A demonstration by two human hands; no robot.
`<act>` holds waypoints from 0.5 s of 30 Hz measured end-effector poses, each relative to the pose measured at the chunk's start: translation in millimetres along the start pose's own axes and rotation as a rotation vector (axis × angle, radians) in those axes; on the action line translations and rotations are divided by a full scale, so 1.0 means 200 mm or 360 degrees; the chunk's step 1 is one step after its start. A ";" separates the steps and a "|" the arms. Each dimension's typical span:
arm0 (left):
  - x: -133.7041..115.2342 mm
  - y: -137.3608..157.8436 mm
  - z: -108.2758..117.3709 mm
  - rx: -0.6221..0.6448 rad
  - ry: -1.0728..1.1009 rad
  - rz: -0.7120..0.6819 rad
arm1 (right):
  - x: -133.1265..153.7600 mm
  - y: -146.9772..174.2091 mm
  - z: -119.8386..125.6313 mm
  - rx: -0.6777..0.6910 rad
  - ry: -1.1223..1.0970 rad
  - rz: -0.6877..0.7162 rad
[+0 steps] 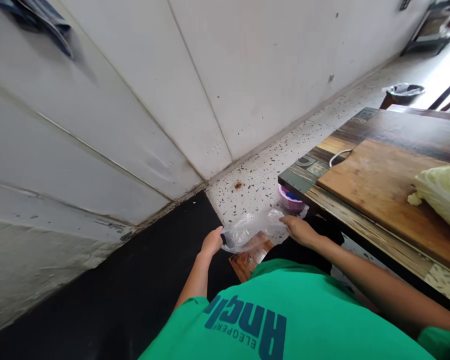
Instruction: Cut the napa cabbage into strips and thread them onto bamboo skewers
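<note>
From where I stand, the person in the green printed T-shirt (pixel 303 315) has a thin, clear, crumpled plastic bag (pixel 251 231) stretched between both hands. The left hand (pixel 212 242) grips one end between thumb and fingers; the right hand (pixel 299 230) pinches the opposite end. The bag hangs in the gap between them, above a glossy reddish-brown wooden surface (pixel 243 262); it could be a stool top, but the bag and the shirt hide too much of it to say. A flat black surface (pixel 161 280) spreads beside and beyond the left hand. Just past the right hand, a pink plastic basket (pixel 291 204) with something blue inside sits on the speckled floor (pixel 255 175), partly under the corner of a wood-patterned table (pixel 307 172). On that table, to the right hand's right, lie a brown wooden cutting board (pixel 375 182) and a pale green cabbage (pixel 446 192).
</note>
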State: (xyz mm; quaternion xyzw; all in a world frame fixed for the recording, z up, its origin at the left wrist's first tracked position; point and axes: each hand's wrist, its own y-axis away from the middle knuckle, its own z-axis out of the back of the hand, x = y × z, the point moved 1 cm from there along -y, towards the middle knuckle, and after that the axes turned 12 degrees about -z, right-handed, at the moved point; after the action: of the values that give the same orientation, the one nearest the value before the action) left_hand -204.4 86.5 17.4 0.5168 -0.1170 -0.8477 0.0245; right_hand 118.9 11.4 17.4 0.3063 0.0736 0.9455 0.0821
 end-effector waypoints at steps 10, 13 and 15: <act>-0.62 0.17 -0.17 0.0207 0.0101 -0.1094 | 0.19 0.18 0.16 -0.0223 -0.0969 0.0001; -0.81 0.28 -0.33 0.0845 -0.0148 -0.1341 | 0.24 0.38 0.27 -0.0315 -0.1170 0.0378; -0.90 0.35 -0.41 0.1307 -0.0210 -0.1410 | 0.23 0.52 0.36 -0.0469 -0.1007 0.0532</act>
State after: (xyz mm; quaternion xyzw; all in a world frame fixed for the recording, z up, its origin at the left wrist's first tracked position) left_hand -54.6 34.1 153.1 0.4298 -0.2094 -0.6932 -0.5394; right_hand 114.4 -74.1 120.6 0.5755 -0.1430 0.8052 -0.0114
